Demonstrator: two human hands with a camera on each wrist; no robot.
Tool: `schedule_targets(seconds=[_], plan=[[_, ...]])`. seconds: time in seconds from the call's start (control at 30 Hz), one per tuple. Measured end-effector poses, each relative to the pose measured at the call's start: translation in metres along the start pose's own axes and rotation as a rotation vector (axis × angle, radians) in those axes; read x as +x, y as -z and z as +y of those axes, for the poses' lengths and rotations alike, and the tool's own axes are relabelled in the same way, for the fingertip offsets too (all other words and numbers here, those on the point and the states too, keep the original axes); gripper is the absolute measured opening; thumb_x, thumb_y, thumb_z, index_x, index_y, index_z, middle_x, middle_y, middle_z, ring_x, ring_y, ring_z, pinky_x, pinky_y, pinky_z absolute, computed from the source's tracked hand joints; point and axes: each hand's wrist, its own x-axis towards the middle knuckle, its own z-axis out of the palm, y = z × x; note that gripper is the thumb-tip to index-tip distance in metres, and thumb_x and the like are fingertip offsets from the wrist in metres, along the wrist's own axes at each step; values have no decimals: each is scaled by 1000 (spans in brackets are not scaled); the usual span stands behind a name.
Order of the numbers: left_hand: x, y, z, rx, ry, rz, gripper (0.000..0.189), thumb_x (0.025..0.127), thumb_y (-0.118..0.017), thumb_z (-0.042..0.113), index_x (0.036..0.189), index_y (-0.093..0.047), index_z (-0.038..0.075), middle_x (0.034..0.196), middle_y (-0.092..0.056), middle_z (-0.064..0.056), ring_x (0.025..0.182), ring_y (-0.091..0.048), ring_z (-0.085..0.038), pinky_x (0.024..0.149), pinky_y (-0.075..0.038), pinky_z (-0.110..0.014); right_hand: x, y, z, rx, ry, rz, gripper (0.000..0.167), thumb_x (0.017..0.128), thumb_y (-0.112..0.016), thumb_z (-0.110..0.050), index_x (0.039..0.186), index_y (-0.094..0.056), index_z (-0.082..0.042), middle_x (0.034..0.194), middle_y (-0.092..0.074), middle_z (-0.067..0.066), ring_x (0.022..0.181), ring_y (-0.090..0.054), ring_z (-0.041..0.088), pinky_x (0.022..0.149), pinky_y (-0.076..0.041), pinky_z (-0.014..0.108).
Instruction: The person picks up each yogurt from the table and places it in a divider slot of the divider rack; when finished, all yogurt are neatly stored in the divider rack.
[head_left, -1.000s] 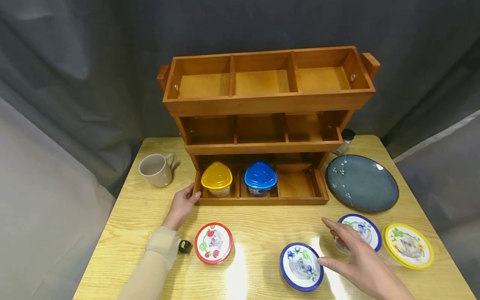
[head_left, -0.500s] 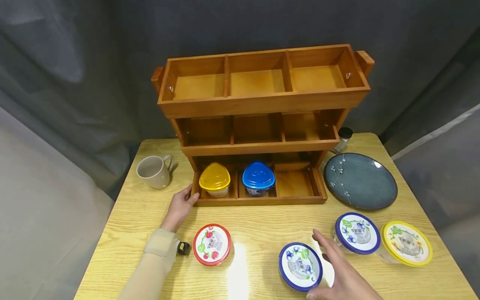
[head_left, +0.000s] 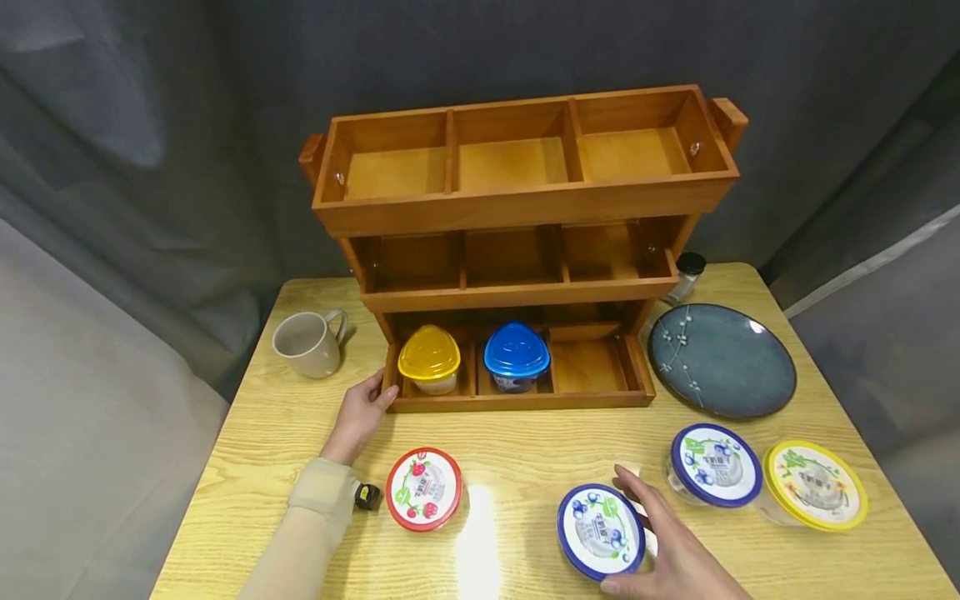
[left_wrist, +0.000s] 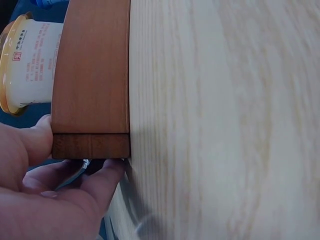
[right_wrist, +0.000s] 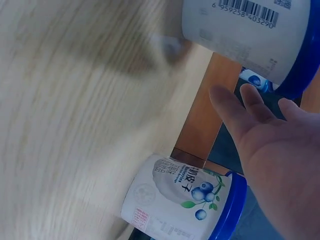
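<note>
My left hand (head_left: 362, 417) pinches the front left corner of the wooden shelf's bottom tray (head_left: 517, 402); the left wrist view has the thumb on top of the tray corner (left_wrist: 92, 146) and fingers below. At front right, my right hand (head_left: 671, 546) spreads its thumb and fingers beside a blue-rimmed tub (head_left: 600, 533) with a blueberry lid. Its thumb tip overlaps the lid's near edge in the head view. In the right wrist view, fairly straight fingers (right_wrist: 232, 107) extend close to this tub (right_wrist: 245, 35). A yellow-lidded tub (head_left: 430, 354) and a blue-lidded tub (head_left: 517, 350) sit in the bottom tray.
A red-rimmed tub (head_left: 424, 489) stands front left. Another blueberry tub (head_left: 716, 465) and a yellow-rimmed tub (head_left: 815, 486) stand at right, below a dark plate (head_left: 722, 360). A mug (head_left: 307, 343) is at left, a black-capped jar (head_left: 686, 277) behind the plate.
My right hand has moved left from beside the second blueberry tub to the nearer one, its thumb and fingers coming around the lid's edge. My left hand stays on the tray corner.
</note>
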Motion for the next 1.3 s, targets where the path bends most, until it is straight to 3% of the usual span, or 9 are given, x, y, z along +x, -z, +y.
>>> schedule_targets(seconds=[0.2, 0.33, 0.57, 0.7, 0.87, 1.07, 1.3], plan=[[0, 0, 0, -15, 5, -8, 55, 102, -56, 15, 151, -35, -3, 145, -45, -27, 131, -48, -34, 102, -47, -36, -1, -2, 1, 0, 10, -26, 121, 62, -93, -45, 156, -23, -18, 154, -33, 18, 138, -31, 49, 104, -34, 69], [-1, 1, 0, -21, 12, -11, 55, 103, -55, 15, 151, -35, -2, 146, -45, -27, 132, -47, -33, 103, -46, -36, -2, -5, 1, -9, 1, -30, 116, 63, -93, -44, 155, -26, -22, 153, -34, 20, 135, -37, 47, 100, -41, 66], [0, 1, 1, -19, -4, -3, 54, 103, -55, 14, 150, -36, -4, 146, -44, -27, 132, -47, -34, 104, -45, -36, 2, -14, -3, -80, 33, 79, 113, 59, -94, -48, 151, -35, -19, 143, -50, 14, 126, -50, 39, 97, -47, 58], [0, 1, 1, -21, -7, 3, 54, 103, -56, 14, 150, -36, -4, 146, -44, -26, 132, -47, -33, 104, -45, -35, 4, -13, -10, -114, -24, 118, 113, 56, -93, -52, 149, -37, -20, 141, -52, 12, 125, -52, 37, 98, -47, 59], [0, 2, 1, -6, -7, 7, 55, 103, -56, 14, 151, -35, -4, 146, -44, -27, 132, -47, -33, 104, -45, -37, 7, -7, -24, -185, -71, 157, 118, 56, -89, -62, 151, -34, -19, 143, -49, 19, 125, -50, 43, 96, -46, 63], [1, 1, -3, 2, -10, 10, 55, 103, -56, 13, 150, -35, -5, 144, -46, -27, 131, -48, -33, 104, -45, -37, 14, 13, -41, -247, 94, 300, 117, 62, -86, -63, 152, -32, -11, 144, -46, 25, 126, -48, 47, 96, -46, 64], [0, 0, -2, -8, -7, -1, 55, 103, -56, 14, 150, -35, -5, 145, -45, -27, 132, -47, -33, 104, -46, -37, 24, 46, -62, -269, 199, 421, 119, 65, -87, -59, 155, -27, -9, 138, -49, 29, 120, -51, 47, 90, -48, 64]])
